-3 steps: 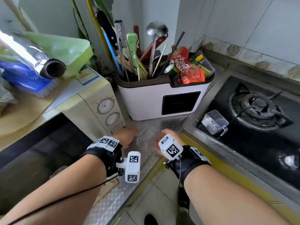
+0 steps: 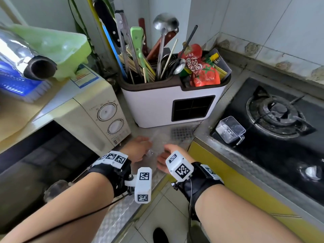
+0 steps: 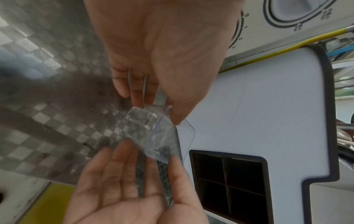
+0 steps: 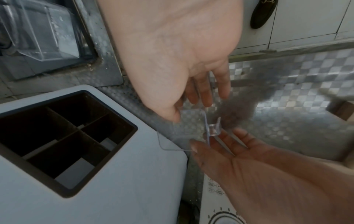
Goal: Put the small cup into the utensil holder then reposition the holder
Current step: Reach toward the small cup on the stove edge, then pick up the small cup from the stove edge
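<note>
The small clear plastic cup (image 2: 155,146) hangs just above the steel counter, between my two hands. My left hand (image 2: 140,148) pinches it with thumb and fingers near its handle (image 4: 214,128). My right hand (image 2: 166,155) holds the other side, its thumb and fingertips on the cup's (image 3: 149,130) wall. The white utensil holder (image 2: 154,106) stands right behind, upright. It is full of ladles, chopsticks and sauce packets. A dark gridded opening (image 3: 226,177) shows in its front.
A beige microwave (image 2: 91,120) stands close on the left. A black gas stove (image 2: 277,113) lies on the right, with a second clear cup (image 2: 229,129) on its near corner. The holder sits in a tiled wall corner. The counter edge is just below my wrists.
</note>
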The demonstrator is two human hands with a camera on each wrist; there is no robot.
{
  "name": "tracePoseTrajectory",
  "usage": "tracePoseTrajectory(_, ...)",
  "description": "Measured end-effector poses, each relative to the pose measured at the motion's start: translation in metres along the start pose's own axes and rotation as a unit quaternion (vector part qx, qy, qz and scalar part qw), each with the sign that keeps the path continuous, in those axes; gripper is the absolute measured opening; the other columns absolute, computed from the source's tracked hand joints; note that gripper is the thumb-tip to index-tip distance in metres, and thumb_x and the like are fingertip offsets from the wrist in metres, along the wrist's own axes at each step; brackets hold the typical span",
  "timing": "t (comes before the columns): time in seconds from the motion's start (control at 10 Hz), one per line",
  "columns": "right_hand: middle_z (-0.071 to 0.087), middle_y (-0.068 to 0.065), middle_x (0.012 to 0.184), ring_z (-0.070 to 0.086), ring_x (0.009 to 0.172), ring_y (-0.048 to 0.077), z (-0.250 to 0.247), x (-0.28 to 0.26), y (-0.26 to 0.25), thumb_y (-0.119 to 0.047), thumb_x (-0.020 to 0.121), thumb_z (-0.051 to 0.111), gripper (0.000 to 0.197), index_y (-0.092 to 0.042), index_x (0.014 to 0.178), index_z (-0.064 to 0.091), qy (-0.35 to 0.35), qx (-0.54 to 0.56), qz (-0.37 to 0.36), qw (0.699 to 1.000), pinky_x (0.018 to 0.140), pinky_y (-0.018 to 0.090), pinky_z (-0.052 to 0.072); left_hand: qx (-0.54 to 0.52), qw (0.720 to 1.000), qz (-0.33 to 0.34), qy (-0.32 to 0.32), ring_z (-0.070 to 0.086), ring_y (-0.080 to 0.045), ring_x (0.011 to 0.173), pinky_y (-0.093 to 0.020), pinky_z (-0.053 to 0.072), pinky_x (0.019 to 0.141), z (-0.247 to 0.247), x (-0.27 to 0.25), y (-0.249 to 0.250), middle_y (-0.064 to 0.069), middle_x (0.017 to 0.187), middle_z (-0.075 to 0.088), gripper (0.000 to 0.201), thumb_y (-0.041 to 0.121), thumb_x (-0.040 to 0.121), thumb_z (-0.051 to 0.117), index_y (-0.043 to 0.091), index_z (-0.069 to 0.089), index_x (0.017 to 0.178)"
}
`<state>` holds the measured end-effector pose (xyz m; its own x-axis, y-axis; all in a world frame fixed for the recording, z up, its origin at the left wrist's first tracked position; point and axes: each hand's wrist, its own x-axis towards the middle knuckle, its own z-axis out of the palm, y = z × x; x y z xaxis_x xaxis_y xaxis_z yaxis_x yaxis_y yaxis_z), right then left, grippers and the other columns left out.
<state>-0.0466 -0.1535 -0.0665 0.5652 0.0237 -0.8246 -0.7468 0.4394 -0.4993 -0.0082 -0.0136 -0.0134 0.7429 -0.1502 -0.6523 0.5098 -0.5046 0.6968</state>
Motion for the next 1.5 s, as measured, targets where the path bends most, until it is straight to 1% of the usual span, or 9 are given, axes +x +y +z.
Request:
tracePoseTrajectory(0.1,0.060,0.007,0.084,0.058,0.076,0.021,-0.012,-0.019,-0.001,-0.031,0.088,0.057,0.019,-0.014,0.081,0.058,-0.017,0.014,0.003,1.000,0.089,0.042,0.050,-0.053,0.999,0.005,-0.007,0.058,-0.015,0.074,-0.026,0.047,0.065,0.007,-0.005,0.002,-0.005,0.086,0.062,0.029,0.025,0.093,0.059,0.017,0.054,0.120)
tracePoseTrajectory(0.3,0.060,0.009,0.081,0.064,0.045,0.014,-0.047,-0.024,-0.030,-0.025,0.095,0.052,0.016,-0.013,0.086,0.056,0.000,0.019,-0.042,0.999,0.044,0.024,0.049,-0.163,0.986,-0.001,-0.028,0.058,-0.013,0.063,-0.026,0.053,0.063,0.038,-0.008,0.019,-0.003,0.077,0.061,0.021,0.022,0.093,0.063,0.013,0.055,0.110)
tracePoseTrajectory(0.4,0.066,0.001,0.071,0.064,0.041,0.011,-0.069,-0.021,-0.043,-0.029,0.088,0.063,0.011,-0.019,0.088,0.059,0.002,0.015,-0.052,0.999,0.048,0.027,0.048,-0.219,0.974,-0.015,-0.054,0.048,-0.017,0.062,-0.029,0.044,0.059,0.056,-0.009,0.034,-0.005,0.070,0.051,0.012,0.022,0.095,0.059,0.013,0.051,0.096)
tracePoseTrajectory(0.5,0.063,-0.001,0.095,0.068,0.046,0.006,-0.084,-0.021,-0.056,-0.048,0.066,0.079,0.034,-0.032,0.089,0.061,0.007,-0.042,-0.063,0.997,0.052,0.026,0.050,-0.225,0.972,-0.018,-0.072,0.036,-0.016,0.059,-0.027,0.031,0.056,0.069,-0.010,0.049,-0.006,0.065,0.041,0.025,0.025,0.098,0.053,0.014,0.048,0.076)
tracePoseTrajectory(0.7,0.068,0.007,0.090,0.065,0.044,0.018,-0.097,-0.019,-0.078,-0.056,0.032,0.090,0.067,-0.026,0.087,0.066,0.013,-0.068,-0.020,0.997,0.050,0.030,0.049,-0.225,0.971,-0.069,-0.048,0.047,-0.027,0.081,-0.038,0.040,0.072,0.079,-0.004,0.068,-0.013,0.078,0.048,0.037,0.045,0.093,0.056,0.009,0.055,0.091)
tracePoseTrajectory(0.8,0.065,0.009,0.077,0.062,0.040,0.020,-0.096,-0.023,-0.088,-0.053,0.048,0.086,0.057,-0.015,0.085,0.065,0.006,-0.062,0.000,0.998,0.045,0.028,0.048,-0.239,0.967,-0.084,-0.028,0.049,-0.027,0.079,-0.038,0.042,0.072,0.084,0.003,0.069,-0.010,0.076,0.050,0.037,0.047,0.091,0.058,0.010,0.061,0.097)
tracePoseTrajectory(1.1,0.061,0.007,0.064,0.059,0.053,0.024,-0.091,-0.007,-0.113,-0.062,0.040,0.083,0.059,-0.013,0.064,0.060,0.005,-0.116,0.034,0.993,0.062,0.036,0.049,-0.342,0.933,-0.114,-0.010,0.054,-0.025,0.076,-0.036,0.042,0.075,0.092,0.015,0.081,-0.010,0.075,0.060,0.035,0.045,0.091,0.059,0.010,0.061,0.090)
tracePoseTrajectory(1.3,0.061,-0.007,0.038,0.060,0.036,0.005,-0.083,-0.007,-0.117,-0.030,0.089,0.058,0.021,-0.014,0.075,0.054,0.001,-0.010,-0.018,1.000,0.057,0.022,0.048,-0.373,0.920,-0.119,-0.014,0.055,-0.021,0.074,-0.029,0.044,0.069,0.093,0.021,0.083,-0.011,0.085,0.060,0.033,0.039,0.092,0.060,0.008,0.060,0.082)
tracePoseTrajectory(1.5,0.058,0.005,0.058,0.053,0.058,0.018,-0.077,-0.009,-0.120,-0.023,0.085,0.066,0.026,-0.012,0.064,0.056,0.022,0.046,-0.025,0.998,0.064,0.028,0.045,-0.411,0.905,-0.111,0.018,0.058,-0.019,0.084,-0.026,0.046,0.070,0.096,0.025,0.082,-0.007,0.090,0.066,0.020,0.029,0.095,0.057,0.012,0.063,0.087)
